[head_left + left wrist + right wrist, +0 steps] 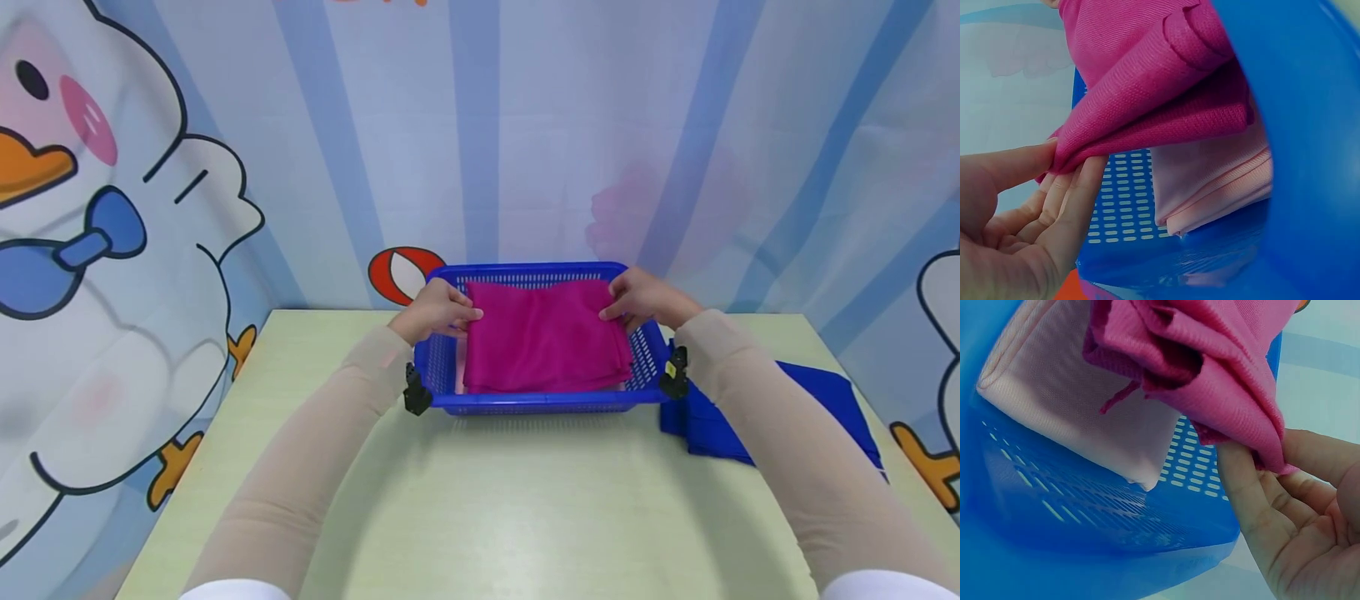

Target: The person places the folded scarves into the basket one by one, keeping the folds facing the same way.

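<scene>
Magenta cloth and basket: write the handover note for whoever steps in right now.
Left hand: pinches the far left corner of the folded magenta cloth.
Right hand: pinches its far right corner.
The cloth sits over the blue basket, above a folded pale pink cloth already inside.
A folded blue cloth lies on the table right of the basket.
Left: release the magenta; probably the blue one follows.

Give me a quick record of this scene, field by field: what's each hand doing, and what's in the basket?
Left hand: pinches the left edge of the magenta cloth
Right hand: pinches the cloth's right edge
Magenta cloth: folded, held over the blue basket
Under it: a folded pale pink cloth lying in the basket
Beside basket: dark blue cloth on the table, to the right
</scene>
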`<action>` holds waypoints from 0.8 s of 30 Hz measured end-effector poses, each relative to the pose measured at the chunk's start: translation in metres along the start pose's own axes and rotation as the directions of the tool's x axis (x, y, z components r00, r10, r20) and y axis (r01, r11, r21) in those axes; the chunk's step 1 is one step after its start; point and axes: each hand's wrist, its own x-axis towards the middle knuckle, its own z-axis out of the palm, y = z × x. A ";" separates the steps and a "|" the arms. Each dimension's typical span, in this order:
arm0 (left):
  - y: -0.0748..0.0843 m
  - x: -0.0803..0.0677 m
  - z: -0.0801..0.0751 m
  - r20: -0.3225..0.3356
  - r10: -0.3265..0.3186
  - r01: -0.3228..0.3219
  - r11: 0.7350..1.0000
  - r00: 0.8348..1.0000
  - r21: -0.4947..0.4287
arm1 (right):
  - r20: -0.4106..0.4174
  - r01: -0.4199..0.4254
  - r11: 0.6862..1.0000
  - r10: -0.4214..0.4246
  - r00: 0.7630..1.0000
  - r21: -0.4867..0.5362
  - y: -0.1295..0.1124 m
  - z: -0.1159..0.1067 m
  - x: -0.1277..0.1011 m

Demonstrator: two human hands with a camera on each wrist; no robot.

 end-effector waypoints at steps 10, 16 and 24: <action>-0.001 0.003 0.002 -0.010 -0.027 0.027 1.000 1.000 0.015 | 0.005 -0.011 1.000 0.011 1.000 -0.014 -0.002 0.004 0.002; -0.001 0.005 0.004 -0.019 -0.027 0.028 0.998 0.999 0.055 | 0.004 -0.010 0.999 0.011 1.000 -0.040 -0.003 0.007 0.004; 0.001 0.002 0.006 -0.001 -0.021 0.021 0.999 1.000 0.049 | 0.009 0.000 0.998 0.001 1.000 -0.059 -0.001 0.008 0.006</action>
